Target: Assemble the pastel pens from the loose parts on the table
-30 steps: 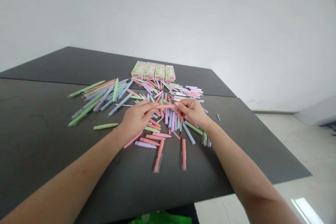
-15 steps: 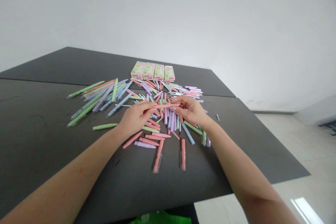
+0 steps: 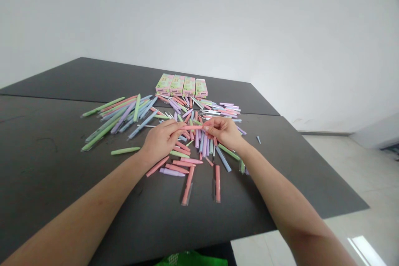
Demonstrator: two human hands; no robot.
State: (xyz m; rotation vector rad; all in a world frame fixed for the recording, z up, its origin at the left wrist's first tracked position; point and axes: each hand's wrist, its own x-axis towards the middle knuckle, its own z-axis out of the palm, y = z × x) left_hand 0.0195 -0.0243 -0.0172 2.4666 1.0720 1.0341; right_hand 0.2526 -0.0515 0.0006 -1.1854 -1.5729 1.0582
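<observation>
A pink pen (image 3: 193, 127) is held level above the pile, stretched between my two hands. My left hand (image 3: 161, 140) has its fingers closed round the left end. At the right end, my right hand (image 3: 225, 134) pinches with thumb and fingers, which cover the tip. Beneath and beyond them spreads a loose heap of pen parts (image 3: 205, 143) in pink, purple, green and blue. Closer to me lie several pink barrels and a purple barrel (image 3: 172, 172). Two pink parts in clear sleeves, one on the left (image 3: 188, 185) and one on the right (image 3: 217, 183), point toward me.
Long green, blue, pink and purple pens (image 3: 120, 118) are bunched at the left, with a single green pen (image 3: 125, 150) nearer. Several pink-and-green boxes (image 3: 176, 84) stand in a row behind the heap. A small blue piece (image 3: 258, 139) lies by itself on the dark table (image 3: 299, 183).
My right hand has slid slightly left along the pink pen, so its right tip is now covered by the fingers. My left hand has barely moved.
</observation>
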